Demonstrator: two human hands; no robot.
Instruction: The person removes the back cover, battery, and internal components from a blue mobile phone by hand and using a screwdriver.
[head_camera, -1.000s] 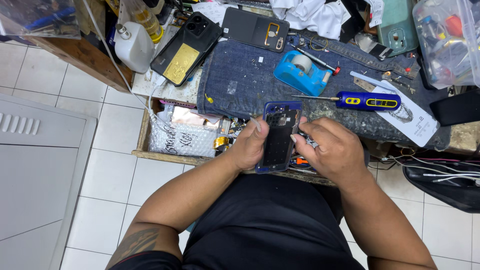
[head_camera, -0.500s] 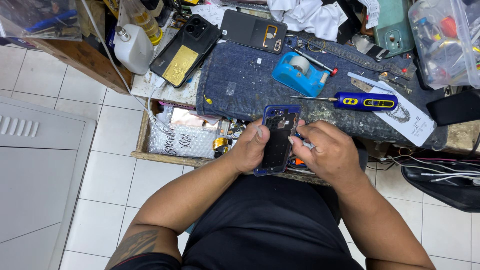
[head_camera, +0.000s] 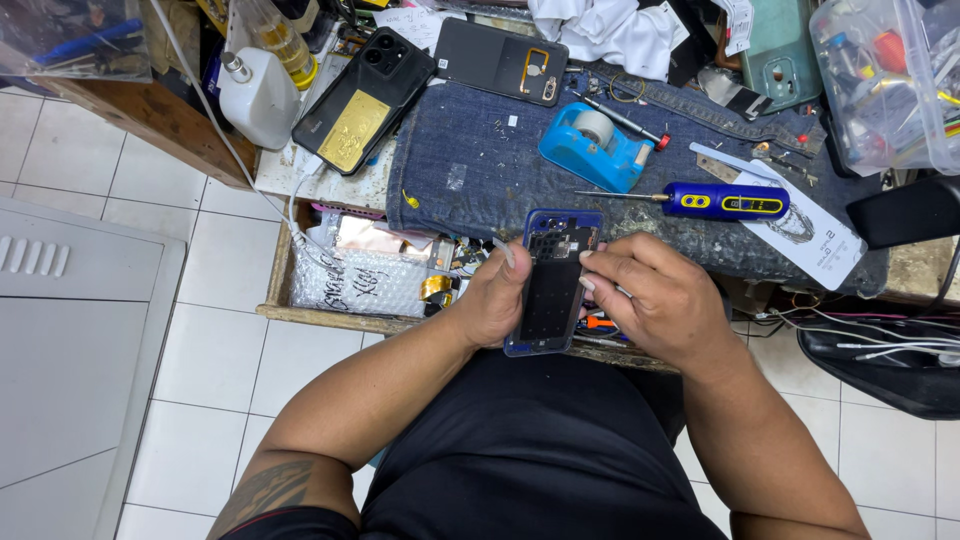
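**Opened phone held upright between two hands at the bench edge**

Denim cloth (head_camera: 470, 180) covers the workbench beyond the grip, the largest surface in view, with bare patches just ahead of the hands and a crowded far edge. Below and toward the body there is only lap and tiled floor (head_camera: 230, 340), so open room lies on that side. Left of the grip a wooden tray (head_camera: 290, 300) holds silvery bags and loose parts. Further off to the left lies a black phone with a gold patch (head_camera: 362, 100); a dark back cover (head_camera: 500, 60) sits beyond it. Ahead and slightly right stands a blue tape dispenser (head_camera: 592, 148), and just beyond the right hand a blue-and-yellow screwdriver (head_camera: 722, 201) lies crosswise, its tip pointing left.

The blue-framed phone (head_camera: 553, 285), back off and inner plate showing, sits over the bench's near edge, long axis running away from the body. The left hand (head_camera: 490, 300) cradles its left edge, fingers wrapped closed around it, thumb raised near the top corner. The right hand (head_camera: 655, 300) touches the right edge near the top, fingertips (head_camera: 590, 268) pressed together as if pinching something small; what they pinch I cannot tell. Both hands are on it, the left bearing it
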